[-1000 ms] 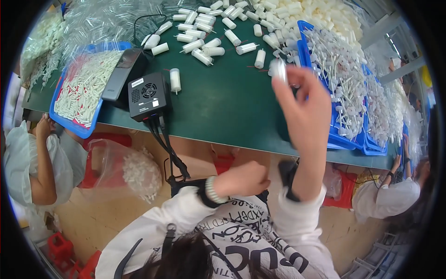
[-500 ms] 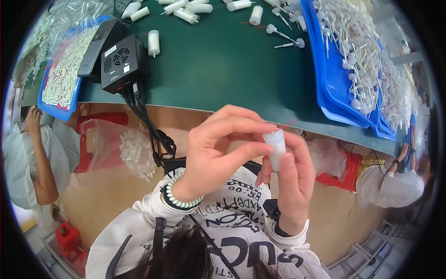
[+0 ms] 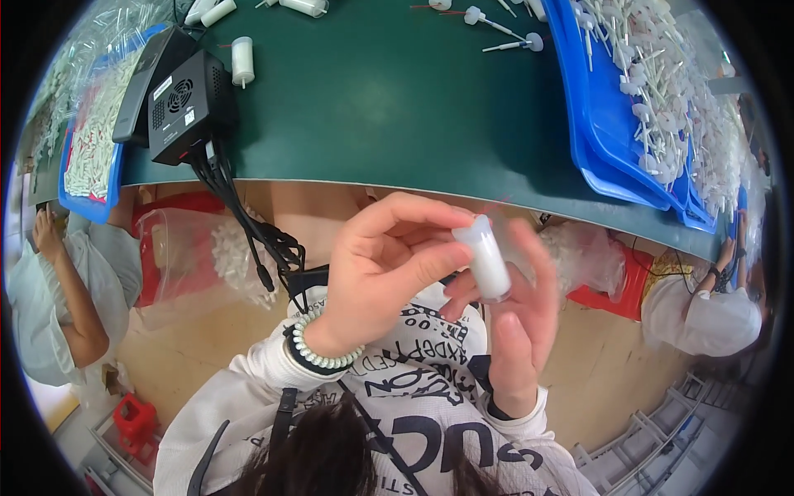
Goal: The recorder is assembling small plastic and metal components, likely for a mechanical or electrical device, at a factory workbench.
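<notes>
My left thumb and forefinger are clamped on the upper end of a white-filled, clear plastic cylinder (image 3: 490, 269), just right of the middle of the frame; the other fingers of my left hand (image 3: 364, 277) curl behind. The cylinder tilts, its top leaning left; that end has a pale, frosted collar, the body shows smooth solid white through a glossy wall, and the lower end looks rounded at the rim. My right hand (image 3: 542, 322) has its fingers apart around the lower end, the forefinger blurred, and I cannot tell whether any of them touches it. A pale coiled bracelet (image 3: 318, 347) circles my left wrist. Beyond my hands runs the dark green tabletop (image 3: 372, 116). In the upper left, a similar white cylinder with a small pin (image 3: 242, 62) stands near a square black box with a fan grille (image 3: 178, 103), black cables (image 3: 248, 223) dropping from it. In the upper right, a blue plastic tray (image 3: 600, 149) holds translucent white caps on thin stems (image 3: 653, 107), and two loose stemmed caps (image 3: 513, 44) lie left of it.
</notes>
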Motion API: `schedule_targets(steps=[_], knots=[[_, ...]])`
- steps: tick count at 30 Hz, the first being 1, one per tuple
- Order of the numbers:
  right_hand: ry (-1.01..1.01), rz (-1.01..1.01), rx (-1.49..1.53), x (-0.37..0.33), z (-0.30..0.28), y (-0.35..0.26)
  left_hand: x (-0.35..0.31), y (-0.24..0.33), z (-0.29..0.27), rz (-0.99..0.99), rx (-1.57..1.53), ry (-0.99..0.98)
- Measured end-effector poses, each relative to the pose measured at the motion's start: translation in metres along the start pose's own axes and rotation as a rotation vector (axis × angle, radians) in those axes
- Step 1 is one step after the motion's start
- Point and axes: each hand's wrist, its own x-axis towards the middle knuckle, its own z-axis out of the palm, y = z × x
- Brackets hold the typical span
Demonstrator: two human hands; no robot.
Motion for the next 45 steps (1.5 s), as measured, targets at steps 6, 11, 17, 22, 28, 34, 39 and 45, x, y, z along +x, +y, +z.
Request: schedule_targets(steps=[6, 11, 17, 22, 28, 34, 39, 45], knots=[[-0.064, -0.066, -0.009, -0.008, -0.03, 0.009, -0.001, 0.002, 0.003, 0.001, -0.123, 0.018], [0.017, -0.18, -0.245, -0.01, -0.034, 0.013, 0.0, 0.007, 0.001, -0.069, -0.042, -0.066], [0.038, -0.131, -0.135, -0.008, -0.031, 0.011, -0.001, 0.004, 0.007, -0.035, -0.091, -0.027], [-0.113, -0.192, -0.288, -0.012, -0.044, 0.012, 0.001, 0.0, 0.006, 0.033, -0.055, 0.028], [0.064, -0.259, -0.277, -0.016, -0.04, 0.014, -0.004, -0.008, 0.006, 0.045, -0.074, -0.059], [0.104, -0.32, -0.286, -0.016, -0.037, 0.013, -0.007, -0.008, 0.01, 0.047, -0.077, -0.04], [0.196, -0.273, -0.202, -0.028, -0.041, 0.023, -0.006, -0.02, 0.014, 0.039, -0.074, -0.043], [0.269, 0.065, 0.206, -0.057, -0.082, 0.047, 0.0, -0.086, 0.027, -0.357, -0.016, -0.099]])
